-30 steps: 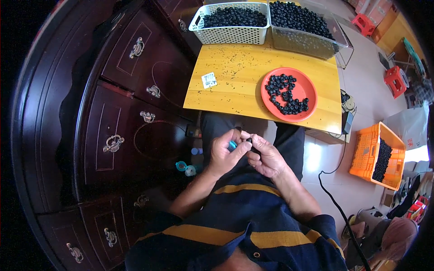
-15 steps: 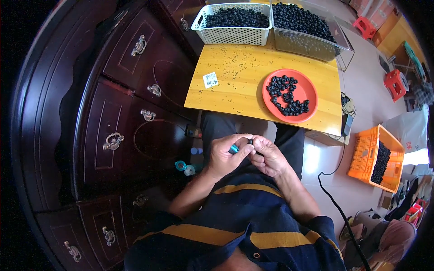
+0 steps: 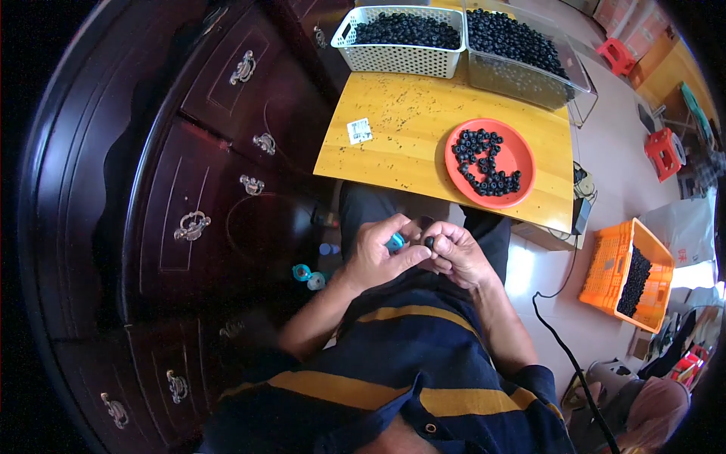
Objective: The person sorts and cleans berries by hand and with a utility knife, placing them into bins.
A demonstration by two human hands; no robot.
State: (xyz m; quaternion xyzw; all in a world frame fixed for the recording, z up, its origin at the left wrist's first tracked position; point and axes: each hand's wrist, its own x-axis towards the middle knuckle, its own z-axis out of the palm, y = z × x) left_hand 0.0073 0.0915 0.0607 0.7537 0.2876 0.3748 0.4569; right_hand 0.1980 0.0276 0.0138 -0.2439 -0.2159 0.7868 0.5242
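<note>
Above my lap, both hands work close together. Curled in my left hand (image 3: 378, 253) is a small teal-handled tool (image 3: 395, 242); its working end is hard to make out. My left thumb reaches across to the fingers of my right hand (image 3: 463, 261), which pinch a small round black part (image 3: 429, 242). Beyond the hands, at the near right of the wooden table (image 3: 393, 163), lies a red plate (image 3: 527, 163) with many similar black ring-shaped parts (image 3: 495, 184) on it.
At the table's far end stand a white perforated basket (image 3: 401, 60) and a clear bin (image 3: 522, 82), both filled with black parts. Dark crumbs and a white printed card (image 3: 359, 131) lie on the tabletop. Dark drawers (image 3: 219, 166) rise at left; an orange crate (image 3: 605, 257) sits at right.
My left thumb has stretched out toward the right hand, and more of the teal tool shows. The black part has turned slightly in my right fingers. The whole view has shifted a little.
</note>
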